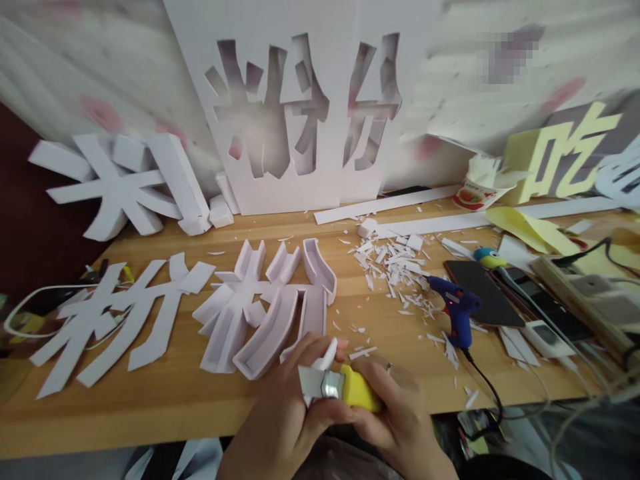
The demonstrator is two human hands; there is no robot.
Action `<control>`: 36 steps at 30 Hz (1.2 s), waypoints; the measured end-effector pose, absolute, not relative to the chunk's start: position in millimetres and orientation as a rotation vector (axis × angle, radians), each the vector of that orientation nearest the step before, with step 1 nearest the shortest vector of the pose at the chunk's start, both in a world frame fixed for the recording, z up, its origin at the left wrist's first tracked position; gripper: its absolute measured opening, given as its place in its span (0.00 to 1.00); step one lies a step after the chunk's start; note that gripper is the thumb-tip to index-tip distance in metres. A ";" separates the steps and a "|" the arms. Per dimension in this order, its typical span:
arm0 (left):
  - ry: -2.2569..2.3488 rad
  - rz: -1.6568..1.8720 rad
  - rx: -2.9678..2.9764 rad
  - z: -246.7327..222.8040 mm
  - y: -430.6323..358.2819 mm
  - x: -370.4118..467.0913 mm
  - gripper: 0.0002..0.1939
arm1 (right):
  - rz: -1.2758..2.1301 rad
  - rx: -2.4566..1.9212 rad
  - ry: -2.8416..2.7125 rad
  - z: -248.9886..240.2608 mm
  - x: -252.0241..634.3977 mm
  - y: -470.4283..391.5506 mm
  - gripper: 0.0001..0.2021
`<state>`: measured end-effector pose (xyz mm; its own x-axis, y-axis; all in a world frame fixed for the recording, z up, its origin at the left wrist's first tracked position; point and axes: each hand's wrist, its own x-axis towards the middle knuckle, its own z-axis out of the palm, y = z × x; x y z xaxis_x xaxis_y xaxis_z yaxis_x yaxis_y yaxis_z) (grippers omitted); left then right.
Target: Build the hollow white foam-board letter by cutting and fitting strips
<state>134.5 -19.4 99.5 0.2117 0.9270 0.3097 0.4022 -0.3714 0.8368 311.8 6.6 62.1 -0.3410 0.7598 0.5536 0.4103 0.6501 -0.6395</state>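
Observation:
My right hand [400, 407] is wrapped round a yellow utility knife [361, 390], its blade [311, 383] pointing left across my other hand. Pinched in my left hand [277, 413] is a small white foam-board piece [327, 357], partly hidden behind the blade. Just beyond the hands lies a white hollow character [260, 360] with raised side walls, its open side up. A flat white cut-out character [150, 353] rests on the table to its left.
A blue glue gun [457, 307] with a black cord stands right of white scraps [393, 260]. Phones, a power strip [590, 300] and a paper cup [475, 190] are farther right. A raised white character [125, 187] and a cut-out board [305, 190] lean at the back.

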 end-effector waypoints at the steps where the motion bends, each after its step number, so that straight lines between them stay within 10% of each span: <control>1: 1.245 1.109 1.886 100.5 -19.9 135.0 0.20 | 0.506 -0.928 -1.978 62.1 311.5 5.9 0.24; 36: 1.327 1.385 1.787 92.0 -18.1 148.2 0.10 | 0.353 -1.016 -1.910 57.7 305.6 2.1 0.21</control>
<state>148.2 -18.1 92.0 0.0004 0.9069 0.4213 0.3820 -0.3895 0.8380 305.6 2.1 57.7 -0.2422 0.7700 0.5903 0.5078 0.6191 -0.5991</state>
